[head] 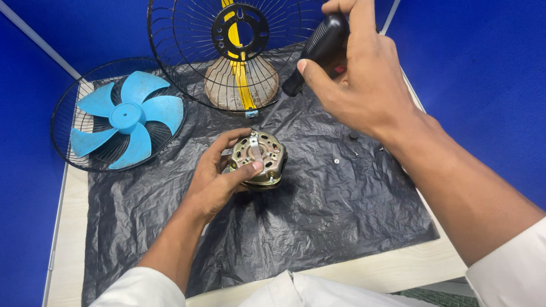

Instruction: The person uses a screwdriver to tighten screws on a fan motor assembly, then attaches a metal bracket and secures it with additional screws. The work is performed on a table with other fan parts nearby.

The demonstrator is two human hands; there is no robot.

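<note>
Left hand (218, 175) grips the round metal fan motor (259, 158), fingers clamped around its side, motor sitting mid-sheet on the black plastic sheet (332, 214) over the counter (391, 272). Right hand (362, 75) raised above, fingers closed on a black-handled screwdriver (319, 45), shaft angled down toward the motor. Blue fan blade (126, 117) lies in a wire guard (61, 137) far left; another wire guard (177, 62) stands upright behind. Small screws (337, 160) just right of the motor.

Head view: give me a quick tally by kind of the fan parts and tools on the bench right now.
Wire fan guards: 2, one upright, one lying flat under the blade
Blue fan blade: 1
Fan motor, held by the left hand: 1
Black-handled screwdriver, in the right hand: 1
Small loose screws: at least 2; too small to count surely
Total: 7
</note>
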